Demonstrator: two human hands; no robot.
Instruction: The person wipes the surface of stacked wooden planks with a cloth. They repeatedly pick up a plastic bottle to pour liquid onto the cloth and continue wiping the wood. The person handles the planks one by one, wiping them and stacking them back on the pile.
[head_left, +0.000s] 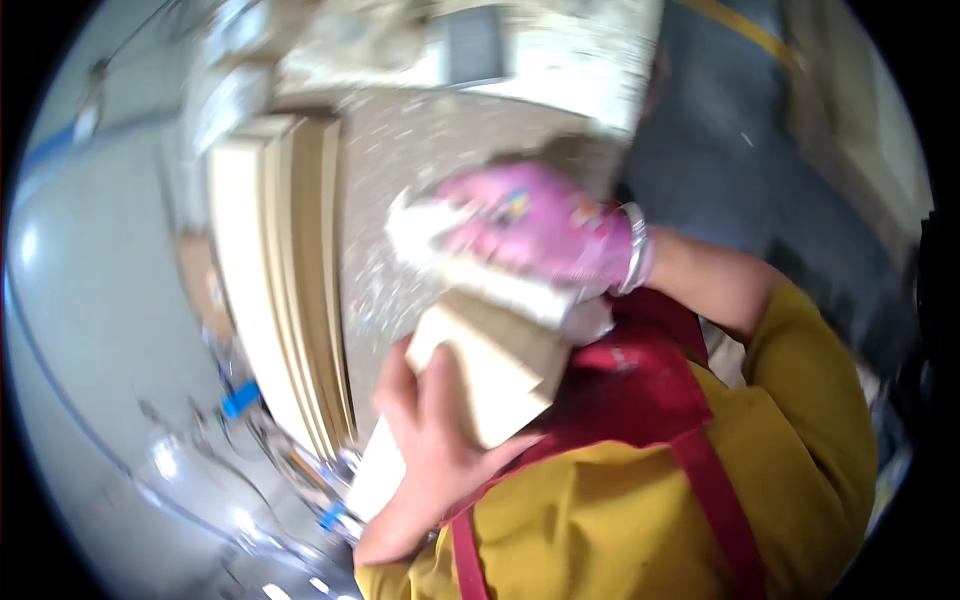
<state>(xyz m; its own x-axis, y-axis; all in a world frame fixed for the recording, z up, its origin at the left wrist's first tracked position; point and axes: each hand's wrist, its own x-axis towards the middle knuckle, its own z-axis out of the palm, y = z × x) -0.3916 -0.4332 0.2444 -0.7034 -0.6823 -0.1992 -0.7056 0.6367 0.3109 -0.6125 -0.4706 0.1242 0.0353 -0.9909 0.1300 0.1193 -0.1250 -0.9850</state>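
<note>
A pale wooden piece with flat, angled faces (490,370) lies in front of my body, against a red apron (630,390). My bare left hand (440,420) grips its near left side, the thumb and fingers closed around the wood. My right hand (550,225), in a pink patterned glove, is just beyond the piece. It is closed on a crumpled white cloth (425,230), smeared by motion. More white material (515,290) shows under the glove, along the far edge of the wood; whether it is the same cloth I cannot tell.
Several long pale boards (280,280) stand side by side left of my hands. They rest along a brown, speckled tabletop (385,140). Farther back, a dark grey rectangular thing (475,45) lies on a white surface (570,65). Blue-tipped cords or fittings (240,400) are at the lower left.
</note>
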